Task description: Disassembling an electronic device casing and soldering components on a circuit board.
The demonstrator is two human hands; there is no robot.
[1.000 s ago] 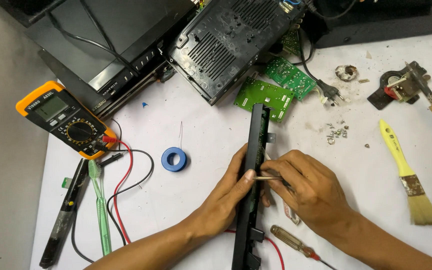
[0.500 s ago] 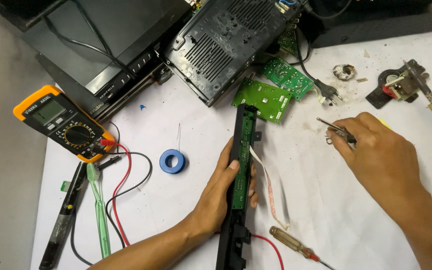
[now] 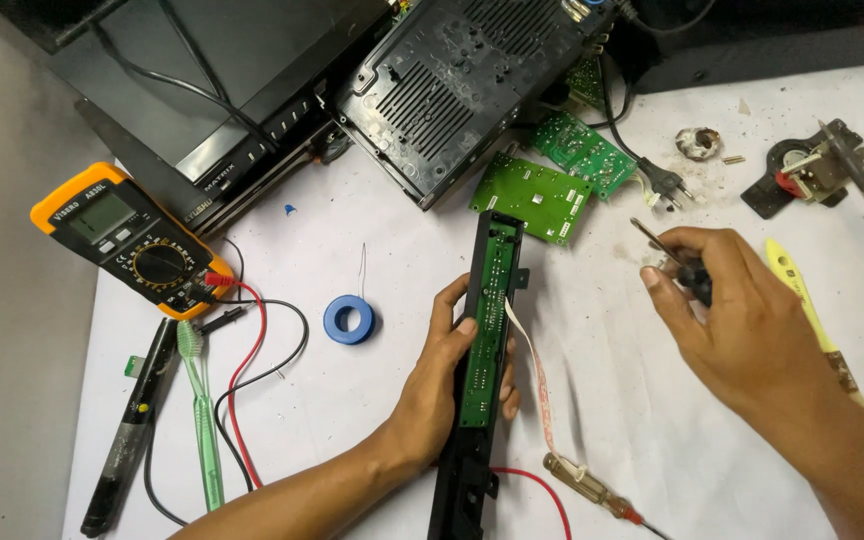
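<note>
A multimeter (image 3: 132, 240) lies at about nine o'clock on the white table (image 3: 652, 420), its red and black leads (image 3: 252, 370) curling down towards six. Just below it lie a black pen (image 3: 132, 430) and a green toothbrush (image 3: 202, 410), side by side. A blue roll of tape (image 3: 350, 320) sits near the middle.

The left hand (image 3: 442, 390) is closed around a long black panel (image 3: 482, 370), fingers wrapped over its edge, thumb on the far side. The panel runs from six o'clock up towards twelve, with a narrow green board set in its face. A pale ribbon cable (image 3: 537, 380) trails from it to a wooden-handled screwdriver (image 3: 592, 490) at five o'clock.

Beyond the panel's top end lie two loose green boards (image 3: 542, 185) and a black casing (image 3: 452, 80) at twelve.

The right hand (image 3: 732, 320), at three o'clock, is closed on a small screwdriver (image 3: 657, 240), its tip pointing towards eleven, well apart from the panel. A yellow brush (image 3: 802, 295) lies just beyond that hand.
</note>
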